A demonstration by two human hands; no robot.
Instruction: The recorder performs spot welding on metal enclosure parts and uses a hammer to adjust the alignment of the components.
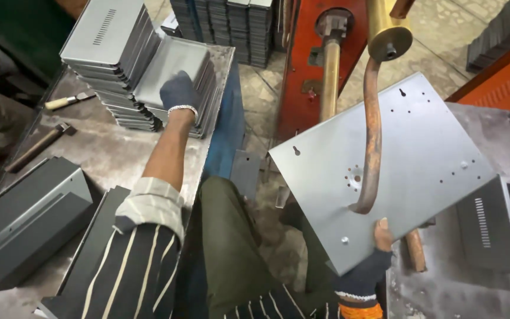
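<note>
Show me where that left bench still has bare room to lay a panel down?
Bare bench top lies between the hammer and the left hand's forearm, below the stacked panels. The far end is crowded by those stacks, the near end by dark folded covers.

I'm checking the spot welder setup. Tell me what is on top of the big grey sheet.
A curved rusty arm comes down on the big grey sheet; its tip covers the contact point. The right hand grips the near edge. The left hand rests on stacked panels.

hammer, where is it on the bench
In the head view the hammer lies on the left side of the steel bench, below a small wood-handled tool and left of the stacked metal panels.
</note>
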